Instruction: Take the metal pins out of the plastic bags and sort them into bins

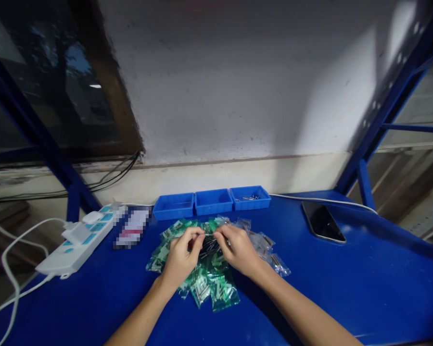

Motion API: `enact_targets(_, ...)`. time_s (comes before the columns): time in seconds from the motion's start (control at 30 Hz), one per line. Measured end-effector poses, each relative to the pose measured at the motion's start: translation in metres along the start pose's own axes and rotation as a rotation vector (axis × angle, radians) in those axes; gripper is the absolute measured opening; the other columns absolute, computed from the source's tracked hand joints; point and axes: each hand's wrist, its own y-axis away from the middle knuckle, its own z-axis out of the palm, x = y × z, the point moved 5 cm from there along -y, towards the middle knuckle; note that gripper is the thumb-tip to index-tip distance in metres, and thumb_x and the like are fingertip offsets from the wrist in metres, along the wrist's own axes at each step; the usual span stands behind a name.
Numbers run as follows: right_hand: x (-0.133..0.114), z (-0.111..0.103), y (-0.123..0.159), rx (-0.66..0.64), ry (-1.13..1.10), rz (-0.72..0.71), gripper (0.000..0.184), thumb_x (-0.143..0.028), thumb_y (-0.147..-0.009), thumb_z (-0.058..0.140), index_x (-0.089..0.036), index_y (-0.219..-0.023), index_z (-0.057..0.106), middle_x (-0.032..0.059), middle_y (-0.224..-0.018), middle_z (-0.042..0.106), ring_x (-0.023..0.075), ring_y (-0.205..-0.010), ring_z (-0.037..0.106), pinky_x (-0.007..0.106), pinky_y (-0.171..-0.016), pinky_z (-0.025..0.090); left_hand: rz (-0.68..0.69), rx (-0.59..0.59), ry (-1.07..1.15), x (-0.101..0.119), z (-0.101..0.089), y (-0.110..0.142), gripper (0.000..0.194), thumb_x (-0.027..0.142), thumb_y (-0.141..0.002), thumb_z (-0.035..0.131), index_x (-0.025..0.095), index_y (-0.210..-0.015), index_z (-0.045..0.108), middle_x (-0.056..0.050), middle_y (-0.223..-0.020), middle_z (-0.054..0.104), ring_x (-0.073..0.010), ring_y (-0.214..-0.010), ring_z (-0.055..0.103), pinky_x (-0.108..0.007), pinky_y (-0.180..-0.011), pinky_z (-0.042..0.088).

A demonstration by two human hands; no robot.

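Three rectangular blue plastic bins stand side by side along the worktop's [346,283] back edge: the left bin [173,206] and the middle bin [213,202] show bare interiors, and the right bin [250,197] holds a few thin metal pieces [251,197]. Nearer the front edge, between the left and right edges, lies a heap of small clear plastic packets, green-tinted ones [224,290] with pale and metallic pieces inside, and untinted ones [279,264] with slender pieces on the right side. Over a cluster of dark thin rods [209,247] in the heap, the left hand [184,252] and right hand [238,247] pinch a small slender item [209,235], too small to identify.
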Motion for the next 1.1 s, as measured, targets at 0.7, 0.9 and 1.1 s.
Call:
enact_targets(0.7, -0.022, -0.094, 0.003, 0.842, 0.100, -0.350, 0.019, -0.007, -0.079, 0.054, -0.020, -0.093, 0.058, 0.0014, -0.069, 0.062, 0.0121, -0.056, 0.054, 0.027, -0.053, 0.044, -0.121, -0.407, -0.148, -0.008, 0.020, 0.000, 0.027, 0.039, -0.090, 0.043, 0.022, -0.092, 0.063, -0.004, -0.089, 0.066, -0.0193, -0.080, 0.062, -0.029, -0.070, 0.047)
enact_targets(0.9, -0.029, -0.136, 0.000, 1.231, 0.155, -0.450, 0.028, -0.010, -0.076, 0.061, -0.020, -0.102, 0.062, 0.0006, -0.071, 0.062, 0.0119, -0.054, 0.057, 0.026, -0.048, 0.041, -0.065, -0.422, -0.275, -0.006, 0.027, 0.005, 0.024, 0.037, -0.085, 0.053, 0.021, -0.099, 0.064, -0.006, -0.099, 0.064, -0.0248, -0.096, 0.059, -0.035, -0.078, 0.048)
enact_targets(1.1, -0.036, -0.155, -0.004, 1.373, 0.209, -0.455, 0.021, -0.012, -0.078, 0.062, -0.020, -0.097, 0.065, -0.0015, -0.066, 0.056, 0.0125, -0.058, 0.058, 0.027, -0.052, 0.042, -0.053, -0.447, -0.346, -0.014, 0.030, 0.005, 0.016, 0.023, -0.086, 0.049, 0.021, -0.089, 0.065, -0.005, -0.091, 0.063, -0.0228, -0.090, 0.060, -0.033, -0.074, 0.048)
